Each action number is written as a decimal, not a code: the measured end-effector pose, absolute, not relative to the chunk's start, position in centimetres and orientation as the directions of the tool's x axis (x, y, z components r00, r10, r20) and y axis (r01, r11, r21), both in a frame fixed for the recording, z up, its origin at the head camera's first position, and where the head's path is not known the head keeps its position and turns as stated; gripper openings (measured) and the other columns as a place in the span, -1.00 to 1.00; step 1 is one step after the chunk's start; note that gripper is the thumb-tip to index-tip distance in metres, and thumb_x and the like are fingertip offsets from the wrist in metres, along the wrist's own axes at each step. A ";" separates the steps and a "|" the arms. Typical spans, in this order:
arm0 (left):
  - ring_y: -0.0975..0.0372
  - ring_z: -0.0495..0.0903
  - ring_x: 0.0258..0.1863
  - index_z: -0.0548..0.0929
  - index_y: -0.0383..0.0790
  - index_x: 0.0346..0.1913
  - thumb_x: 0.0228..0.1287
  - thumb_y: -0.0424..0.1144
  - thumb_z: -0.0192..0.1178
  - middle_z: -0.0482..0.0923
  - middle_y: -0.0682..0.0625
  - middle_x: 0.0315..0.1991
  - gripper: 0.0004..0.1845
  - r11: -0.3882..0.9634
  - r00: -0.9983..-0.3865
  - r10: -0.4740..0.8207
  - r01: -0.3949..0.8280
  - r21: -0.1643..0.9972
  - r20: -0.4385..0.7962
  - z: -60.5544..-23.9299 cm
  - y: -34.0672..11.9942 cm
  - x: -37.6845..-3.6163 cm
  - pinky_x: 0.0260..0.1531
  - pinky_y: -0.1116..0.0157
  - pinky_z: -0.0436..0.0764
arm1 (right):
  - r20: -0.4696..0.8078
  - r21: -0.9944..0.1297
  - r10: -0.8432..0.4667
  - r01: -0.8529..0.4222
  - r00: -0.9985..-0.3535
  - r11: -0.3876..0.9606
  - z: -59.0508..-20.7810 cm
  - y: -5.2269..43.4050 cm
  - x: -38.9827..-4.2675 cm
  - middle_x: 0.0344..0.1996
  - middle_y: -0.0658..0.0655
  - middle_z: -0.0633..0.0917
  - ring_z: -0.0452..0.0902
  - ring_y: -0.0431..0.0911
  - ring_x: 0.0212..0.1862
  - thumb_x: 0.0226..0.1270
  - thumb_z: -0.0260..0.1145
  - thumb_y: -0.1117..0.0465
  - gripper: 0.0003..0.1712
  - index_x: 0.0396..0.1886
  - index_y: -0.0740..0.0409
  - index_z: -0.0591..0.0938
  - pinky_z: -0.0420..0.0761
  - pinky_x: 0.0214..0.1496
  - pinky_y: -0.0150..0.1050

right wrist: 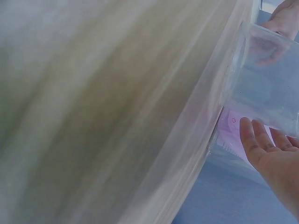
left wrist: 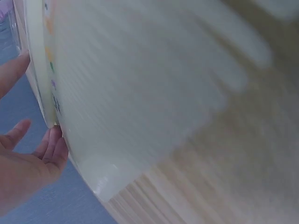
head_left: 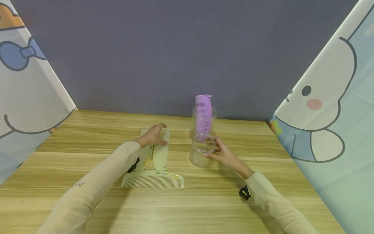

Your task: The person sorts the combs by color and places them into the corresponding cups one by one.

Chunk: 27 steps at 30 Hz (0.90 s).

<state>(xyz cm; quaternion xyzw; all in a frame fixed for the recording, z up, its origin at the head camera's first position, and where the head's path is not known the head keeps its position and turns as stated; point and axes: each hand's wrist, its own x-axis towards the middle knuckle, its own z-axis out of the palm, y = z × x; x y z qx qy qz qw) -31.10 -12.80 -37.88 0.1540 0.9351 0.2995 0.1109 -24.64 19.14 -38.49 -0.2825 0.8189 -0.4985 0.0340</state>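
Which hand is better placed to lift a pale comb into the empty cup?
Probably the left. The left hand already rests on the pale combs lying flat on the table, while the right hand holds the empty cup, in front of the cup with the purple comb.

The head view is evenly and softly lit, sharp, with faint shadows under the arms on the counter (head_left: pixel 87 136). Its edges bow outward. Both wrist views are heavily smeared by blur, pale and washed out, with only the fingers (right wrist: pixel 254 140) fairly clear.
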 end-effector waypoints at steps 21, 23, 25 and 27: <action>-0.15 0.18 0.26 0.06 -0.28 0.34 -0.10 -0.22 0.43 0.17 -0.37 0.27 -0.03 0.755 -0.942 0.317 0.182 0.630 -0.109 -37.7 -12.2 -31.6 0.14 -0.06 0.38 | 0.220 -0.836 -0.491 -0.422 -0.843 0.351 -38.6 19.3 -24.7 0.23 0.37 0.33 0.31 0.24 0.21 0.09 0.35 0.31 -0.16 0.33 0.16 0.14 0.47 0.11 0.05; -0.16 0.18 0.27 0.06 -0.28 0.34 -0.09 -0.23 0.43 0.17 -0.38 0.28 -0.03 0.747 -0.943 0.312 0.170 0.643 -0.114 -37.7 -12.2 -31.6 0.14 -0.05 0.39 | 0.221 -0.835 -0.491 -0.424 -0.842 0.351 -38.7 19.3 -24.7 0.23 0.37 0.33 0.31 0.24 0.21 0.10 0.35 0.29 -0.17 0.33 0.15 0.15 0.47 0.10 0.05; -0.16 0.20 0.26 0.07 -0.29 0.34 -0.08 -0.26 0.41 0.18 -0.38 0.27 -0.05 0.730 -0.946 0.303 0.154 0.665 -0.114 -37.7 -12.2 -31.7 0.12 -0.04 0.41 | 0.223 -0.834 -0.493 -0.426 -0.841 0.350 -38.7 19.3 -24.8 0.23 0.38 0.33 0.31 0.25 0.20 0.10 0.36 0.28 -0.17 0.33 0.15 0.15 0.47 0.10 0.06; -0.16 0.23 0.24 0.09 -0.29 0.34 -0.06 -0.29 0.40 0.20 -0.37 0.26 -0.08 0.715 -0.952 0.287 0.141 0.685 -0.104 -37.6 -12.2 -31.7 0.11 -0.02 0.43 | 0.224 -0.834 -0.492 -0.426 -0.842 0.350 -38.7 19.2 -24.7 0.23 0.38 0.33 0.32 0.24 0.20 0.10 0.36 0.27 -0.17 0.32 0.14 0.16 0.47 0.10 0.06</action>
